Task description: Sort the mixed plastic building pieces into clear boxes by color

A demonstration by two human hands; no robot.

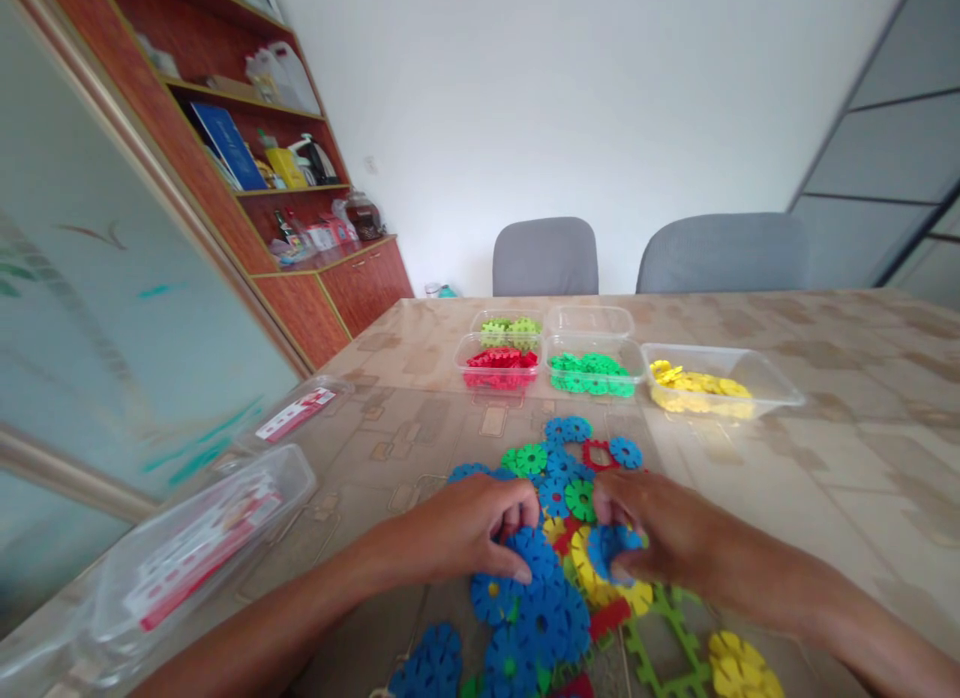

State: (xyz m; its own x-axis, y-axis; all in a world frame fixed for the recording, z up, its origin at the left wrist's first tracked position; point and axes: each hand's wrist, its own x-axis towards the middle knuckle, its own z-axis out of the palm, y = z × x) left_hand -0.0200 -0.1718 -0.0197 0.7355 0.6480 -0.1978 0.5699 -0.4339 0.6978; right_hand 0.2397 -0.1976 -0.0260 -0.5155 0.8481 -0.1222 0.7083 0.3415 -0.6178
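Note:
A pile of flat plastic snowflake discs [559, 483] in blue, green, yellow and red lies on the table in front of me. My left hand [469, 528] is curled on the pile, thumb and fingers pinching a blue disc [534, 556]. My right hand [652, 528] is closed over another blue disc [609, 548] beside yellow ones. More blue discs [525, 638] and a green square frame [667, 643] lie nearer to me.
Clear tubs stand further back: red discs [499, 368], green discs [592, 373], yellow discs [701, 383], light green discs [510, 328], an empty one [589, 320]. Clear lids with red labels [202, 543] lie left. Two grey chairs [545, 256] and a wooden cabinet [330, 278] stand behind.

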